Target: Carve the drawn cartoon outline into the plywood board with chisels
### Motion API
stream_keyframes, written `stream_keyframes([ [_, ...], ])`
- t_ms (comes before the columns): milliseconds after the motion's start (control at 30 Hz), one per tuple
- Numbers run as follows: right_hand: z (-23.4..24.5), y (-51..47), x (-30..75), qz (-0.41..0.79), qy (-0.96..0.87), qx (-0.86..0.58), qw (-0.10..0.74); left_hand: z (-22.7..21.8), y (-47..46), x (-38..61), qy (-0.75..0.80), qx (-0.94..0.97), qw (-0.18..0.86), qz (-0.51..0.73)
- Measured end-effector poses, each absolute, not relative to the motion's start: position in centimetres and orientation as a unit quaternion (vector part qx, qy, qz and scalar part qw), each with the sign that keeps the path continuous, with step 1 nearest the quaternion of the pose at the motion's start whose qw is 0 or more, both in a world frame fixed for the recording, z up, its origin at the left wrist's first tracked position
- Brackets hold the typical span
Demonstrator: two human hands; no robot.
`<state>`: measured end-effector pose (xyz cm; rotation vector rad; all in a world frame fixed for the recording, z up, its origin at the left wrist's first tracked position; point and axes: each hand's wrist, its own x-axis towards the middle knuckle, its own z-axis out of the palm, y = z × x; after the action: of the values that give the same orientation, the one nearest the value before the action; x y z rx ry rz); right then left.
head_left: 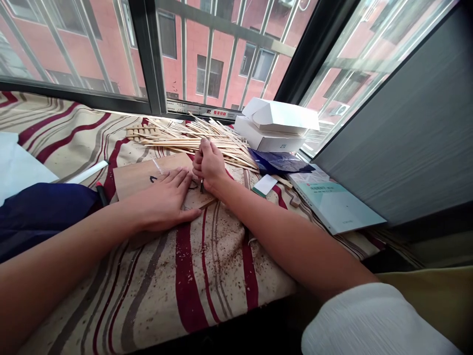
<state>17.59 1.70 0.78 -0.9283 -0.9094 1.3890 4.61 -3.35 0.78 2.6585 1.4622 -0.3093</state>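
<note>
A thin wooden board (138,180) with dark curved marks lies on the striped cloth. My left hand (166,195) rests flat on it, fingers stretched out and thumb apart near the front edge. Over the board's right end, my right hand (210,165) is closed in a fist around a slim tool (202,186). Only the tool's dark lower end shows beneath the fist, so its exact kind cannot be made out. Wood crumbs (229,246) are scattered over the cloth in front of the board.
Behind my hands lies a heap of thin wooden sticks (173,135). A white box (271,133) stands by the window. To the right are a dark blue packet (281,161), a small white-and-green block (264,185) and a book (336,202). Dark blue fabric (48,212) lies left.
</note>
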Motion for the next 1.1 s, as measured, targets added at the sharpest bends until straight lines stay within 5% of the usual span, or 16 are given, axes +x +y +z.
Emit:
stream_keyframes([
  [467, 1.5, 2.0, 19.5, 0.611, -0.456, -0.292, 0.577, 0.5, -3.6, 5.0, 0.500, 0.861, 0.028, -0.084],
  [1100, 2.0, 2.6, 17.1, 0.583, -0.471, -0.378, 0.543, 1.0, -3.4, 4.6, 0.458, 0.886, 0.044, -0.058],
])
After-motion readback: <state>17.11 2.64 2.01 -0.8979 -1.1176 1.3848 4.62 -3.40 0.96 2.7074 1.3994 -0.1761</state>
